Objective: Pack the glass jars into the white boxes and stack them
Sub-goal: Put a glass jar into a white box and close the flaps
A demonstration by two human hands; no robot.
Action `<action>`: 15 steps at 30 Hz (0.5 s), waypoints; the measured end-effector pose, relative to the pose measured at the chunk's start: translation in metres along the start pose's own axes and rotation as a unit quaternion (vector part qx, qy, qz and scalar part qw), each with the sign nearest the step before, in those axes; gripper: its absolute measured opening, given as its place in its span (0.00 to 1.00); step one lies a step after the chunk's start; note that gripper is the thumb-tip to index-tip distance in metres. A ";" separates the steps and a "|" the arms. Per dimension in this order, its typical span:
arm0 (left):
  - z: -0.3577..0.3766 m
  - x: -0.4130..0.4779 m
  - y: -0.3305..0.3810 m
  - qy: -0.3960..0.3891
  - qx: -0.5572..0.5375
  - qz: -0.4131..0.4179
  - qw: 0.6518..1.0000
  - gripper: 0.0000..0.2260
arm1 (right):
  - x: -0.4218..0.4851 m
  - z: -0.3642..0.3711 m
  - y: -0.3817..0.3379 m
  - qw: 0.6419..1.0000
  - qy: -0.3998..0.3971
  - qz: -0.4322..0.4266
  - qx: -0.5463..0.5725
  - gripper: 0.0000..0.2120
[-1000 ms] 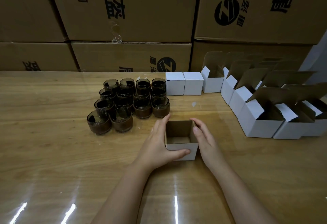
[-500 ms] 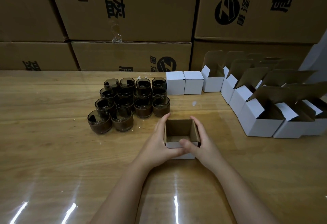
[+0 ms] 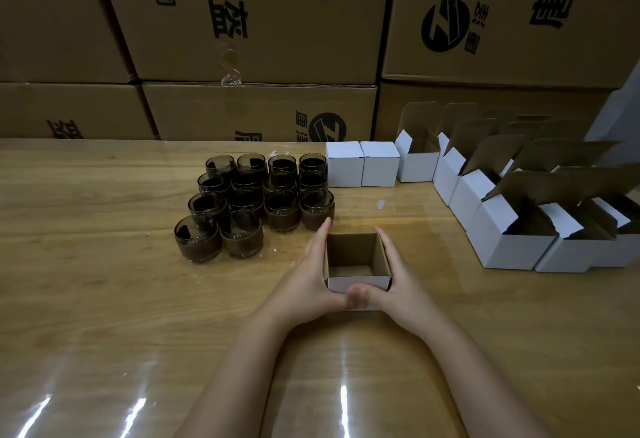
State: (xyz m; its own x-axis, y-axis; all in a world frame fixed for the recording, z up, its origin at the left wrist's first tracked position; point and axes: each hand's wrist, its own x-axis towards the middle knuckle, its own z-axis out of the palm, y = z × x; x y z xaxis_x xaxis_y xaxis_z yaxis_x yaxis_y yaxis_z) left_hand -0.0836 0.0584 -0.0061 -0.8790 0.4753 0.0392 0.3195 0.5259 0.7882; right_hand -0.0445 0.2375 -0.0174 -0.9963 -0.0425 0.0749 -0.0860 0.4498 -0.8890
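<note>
A small white box [image 3: 356,281], open at the top with a brown inside, stands on the table in front of me. My left hand [image 3: 308,278] holds its left side with fingers along the wall and the thumb on the front. My right hand [image 3: 398,281] holds the right side the same way, and both thumbs meet on the front face. Nothing is inside the box. Several dark glass jars [image 3: 256,202] stand clustered to the left behind it. Two closed white boxes [image 3: 362,164] sit side by side at the back.
Several open white boxes [image 3: 512,240] with raised brown flaps line the right side of the wooden table [image 3: 104,299]. Big brown cartons [image 3: 259,22] are stacked like a wall along the table's far edge.
My right thumb has come round onto the box's front beside my left thumb. The box sits squarer between both hands and a little nearer to me.
</note>
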 end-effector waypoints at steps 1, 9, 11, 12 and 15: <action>-0.004 0.000 0.001 -0.013 0.007 -0.003 1.000 0.56 | 0.000 0.000 0.000 1.000 0.001 -0.001 0.001 0.54; -0.069 -0.014 -0.009 0.228 0.107 -0.027 0.967 0.23 | 0.000 -0.001 0.000 1.000 -0.006 0.013 0.006 0.53; -0.077 -0.015 -0.020 0.327 0.246 -0.068 0.910 0.15 | 0.000 -0.001 0.000 1.000 -0.009 0.015 0.007 0.53; -0.077 -0.016 -0.025 0.331 0.276 -0.091 0.897 0.13 | 0.000 -0.001 0.000 1.000 -0.010 0.015 0.008 0.53; -0.071 -0.017 -0.041 0.288 0.329 -0.119 0.892 0.12 | 0.000 -0.002 0.000 1.000 -0.009 0.015 0.010 0.54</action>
State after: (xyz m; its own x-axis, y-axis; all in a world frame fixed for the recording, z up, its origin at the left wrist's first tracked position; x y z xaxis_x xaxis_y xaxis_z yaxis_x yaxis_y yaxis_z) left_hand -0.1067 -0.0210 0.0048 -0.9253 -0.0457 0.3765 0.0721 0.9534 0.2929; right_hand -0.0444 0.2388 -0.0166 -0.9982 -0.0444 0.0401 -0.0554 0.4325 -0.8999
